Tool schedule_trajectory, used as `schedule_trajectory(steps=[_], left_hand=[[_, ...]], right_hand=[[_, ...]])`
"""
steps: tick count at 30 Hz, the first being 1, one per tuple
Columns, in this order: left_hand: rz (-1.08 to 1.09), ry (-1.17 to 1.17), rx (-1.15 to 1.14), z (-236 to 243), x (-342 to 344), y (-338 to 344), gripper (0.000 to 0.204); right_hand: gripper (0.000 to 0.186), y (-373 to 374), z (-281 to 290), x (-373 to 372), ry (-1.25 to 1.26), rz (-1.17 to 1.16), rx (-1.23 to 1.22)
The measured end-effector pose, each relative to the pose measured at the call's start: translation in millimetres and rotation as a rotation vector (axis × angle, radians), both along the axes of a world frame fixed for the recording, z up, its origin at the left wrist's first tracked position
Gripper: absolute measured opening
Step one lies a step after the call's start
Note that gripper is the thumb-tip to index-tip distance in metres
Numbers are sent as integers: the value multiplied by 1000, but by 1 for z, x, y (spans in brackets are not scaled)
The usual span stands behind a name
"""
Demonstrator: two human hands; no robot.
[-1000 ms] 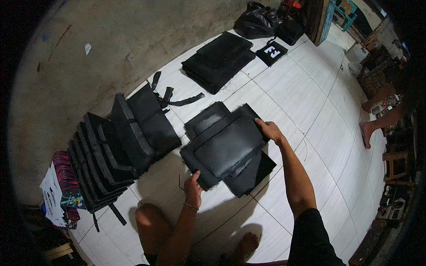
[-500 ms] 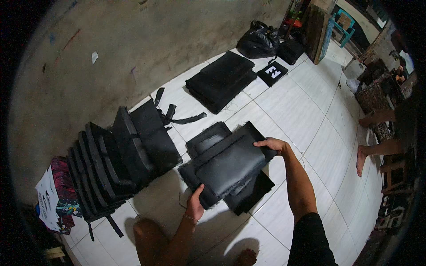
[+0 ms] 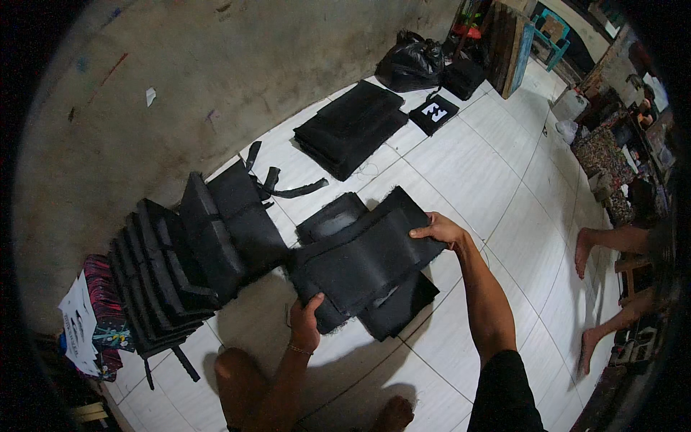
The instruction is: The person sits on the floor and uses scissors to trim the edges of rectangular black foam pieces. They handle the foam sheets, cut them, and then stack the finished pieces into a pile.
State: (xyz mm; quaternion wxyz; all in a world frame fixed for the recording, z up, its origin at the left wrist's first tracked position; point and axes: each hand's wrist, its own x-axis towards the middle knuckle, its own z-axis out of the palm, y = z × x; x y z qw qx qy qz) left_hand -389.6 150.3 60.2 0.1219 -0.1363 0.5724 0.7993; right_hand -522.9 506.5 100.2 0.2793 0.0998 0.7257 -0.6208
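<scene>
My left hand (image 3: 308,322) is closed on the lower left corner of a black panel (image 3: 360,266) with frayed, fuzzy edges. My right hand (image 3: 439,230) grips the same panel at its right end, thumb on top, the other fingers mostly hidden beneath. The panel lies crosswise over other black pieces (image 3: 396,309), which show above and below it on the tiled floor (image 3: 497,288). Just to the left stands a row of upright black padded pieces (image 3: 165,266) with straps. Loose black strips (image 3: 295,191) lie beyond them.
Toward the grey wall (image 3: 165,93) lie a black fabric stack (image 3: 345,129), a white-marked pouch (image 3: 433,111) and plastic bags (image 3: 407,65). Patterned fabric (image 3: 104,302) with white sheets sits at far left. A co-worker's bare legs (image 3: 619,237) and clutter (image 3: 604,165) line the right side.
The panel in my hands now looks more bent, its sheen changed, with both hands still on it. The co-worker's legs have moved, and both feet now stand further down the right side.
</scene>
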Motion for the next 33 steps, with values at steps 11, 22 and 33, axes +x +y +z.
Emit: schedule_trajectory(steps=[11, 22, 33], left_hand=[[-354, -141, -188, 79, -112, -41, 41], [-957, -108, -408, 74, -273, 3, 28], [-885, -308, -285, -26, -286, 5, 41]], right_hand=[[43, -33, 51, 100, 68, -517, -62], [36, -168, -12, 175, 315, -1264, -361], [53, -167, -65, 180, 129, -1298, -361]])
